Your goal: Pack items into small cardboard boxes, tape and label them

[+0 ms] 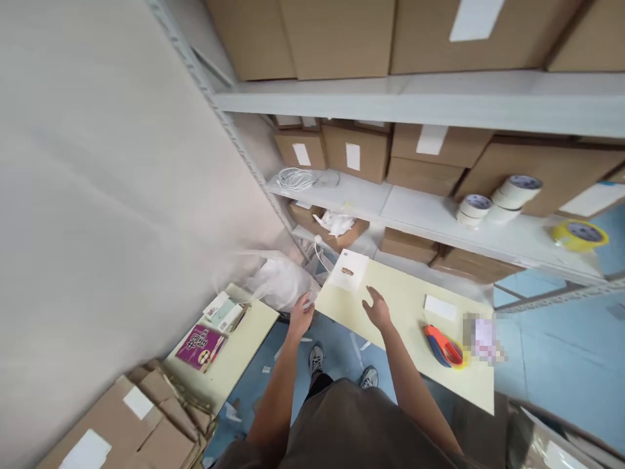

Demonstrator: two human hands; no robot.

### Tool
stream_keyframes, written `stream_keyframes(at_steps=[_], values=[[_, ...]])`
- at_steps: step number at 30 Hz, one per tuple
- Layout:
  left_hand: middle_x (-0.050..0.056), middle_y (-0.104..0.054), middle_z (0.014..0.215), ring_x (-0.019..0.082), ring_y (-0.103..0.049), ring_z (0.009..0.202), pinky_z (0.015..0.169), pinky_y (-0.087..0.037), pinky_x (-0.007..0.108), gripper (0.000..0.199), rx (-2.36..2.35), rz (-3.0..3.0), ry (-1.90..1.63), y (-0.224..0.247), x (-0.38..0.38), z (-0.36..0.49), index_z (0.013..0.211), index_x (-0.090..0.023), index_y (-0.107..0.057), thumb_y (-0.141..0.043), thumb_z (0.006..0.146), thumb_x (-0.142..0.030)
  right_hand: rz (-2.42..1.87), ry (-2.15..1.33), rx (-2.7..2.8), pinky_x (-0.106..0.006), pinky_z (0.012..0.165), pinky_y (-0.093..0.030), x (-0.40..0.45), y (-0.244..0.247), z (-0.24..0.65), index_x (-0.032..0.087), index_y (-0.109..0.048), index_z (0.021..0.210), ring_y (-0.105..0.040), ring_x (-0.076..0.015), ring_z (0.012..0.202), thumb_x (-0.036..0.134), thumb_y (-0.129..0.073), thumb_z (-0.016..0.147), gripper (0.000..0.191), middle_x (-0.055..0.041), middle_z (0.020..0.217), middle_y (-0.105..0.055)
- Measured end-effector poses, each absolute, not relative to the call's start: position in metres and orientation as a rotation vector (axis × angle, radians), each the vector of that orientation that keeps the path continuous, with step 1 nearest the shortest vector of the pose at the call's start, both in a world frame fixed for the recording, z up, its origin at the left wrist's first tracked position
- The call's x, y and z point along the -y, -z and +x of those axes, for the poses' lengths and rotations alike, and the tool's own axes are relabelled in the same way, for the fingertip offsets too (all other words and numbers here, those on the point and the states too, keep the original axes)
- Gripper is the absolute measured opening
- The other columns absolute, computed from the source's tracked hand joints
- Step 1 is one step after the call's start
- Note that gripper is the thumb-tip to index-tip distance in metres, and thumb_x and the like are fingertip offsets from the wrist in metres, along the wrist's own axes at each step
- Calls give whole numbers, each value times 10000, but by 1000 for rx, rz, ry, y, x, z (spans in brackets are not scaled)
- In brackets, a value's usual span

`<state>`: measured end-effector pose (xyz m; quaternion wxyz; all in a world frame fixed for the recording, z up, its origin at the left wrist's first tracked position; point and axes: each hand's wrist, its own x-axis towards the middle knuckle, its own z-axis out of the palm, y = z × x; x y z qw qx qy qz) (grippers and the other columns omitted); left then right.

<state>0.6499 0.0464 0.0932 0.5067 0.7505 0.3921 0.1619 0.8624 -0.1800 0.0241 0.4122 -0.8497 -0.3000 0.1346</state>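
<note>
My left hand (301, 317) is in the air by the left end of the pale yellow table (400, 286), its fingers loosely curled and apart with nothing visible in them. Over the same table, my right hand (377, 308) has thumb and fingers spread and holds nothing. Just beyond and between the hands lies a flat white item (352, 260) with a small brown printed picture; I cannot tell whether it is a sheet or a thin box. To the right are a red and blue tape dispenser (443, 346) and a blank white slip (440, 307).
Shelves (410, 98) of cardboard boxes stand behind the table, with tape rolls (517, 191) and a coiled white cable (295, 179). A side table (254, 332) at left bears a purple package (201, 346). Flattened cartons (161, 417) and a white plastic bag (283, 280) are nearby.
</note>
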Motion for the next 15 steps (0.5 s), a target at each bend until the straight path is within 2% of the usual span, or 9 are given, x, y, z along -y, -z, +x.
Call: stream_keyframes(at_steps=[3,6,15], values=[[141,-597,1528,285,-673,1257,1004,-587,418,576,-1116,1738,-559,-79,-79,606,1480,-244,-587,-663,916,-334,-2054,-425,973,-512,1249,-410,121,-33,836,194,-582,1514,-521,-308,1471,309,-591,922,604,-131,1563,-580],[139,-589,1532,271,-697,1204,1035,-574,436,574,-1238,1659,-693,-64,-112,566,1478,-252,-584,-668,922,-369,-1991,-509,1120,-513,1261,-394,62,-38,807,210,-581,1522,-507,-306,1484,307,-597,923,607,-120,1589,-555],[162,-565,1552,298,-664,1265,1025,-573,448,538,-1301,1545,-739,-35,-240,501,1482,-234,-577,-616,952,-323,-1937,-593,1295,-510,1280,-357,-108,-27,744,212,-581,1518,-479,-301,1506,305,-595,921,604,-126,1595,-547]])
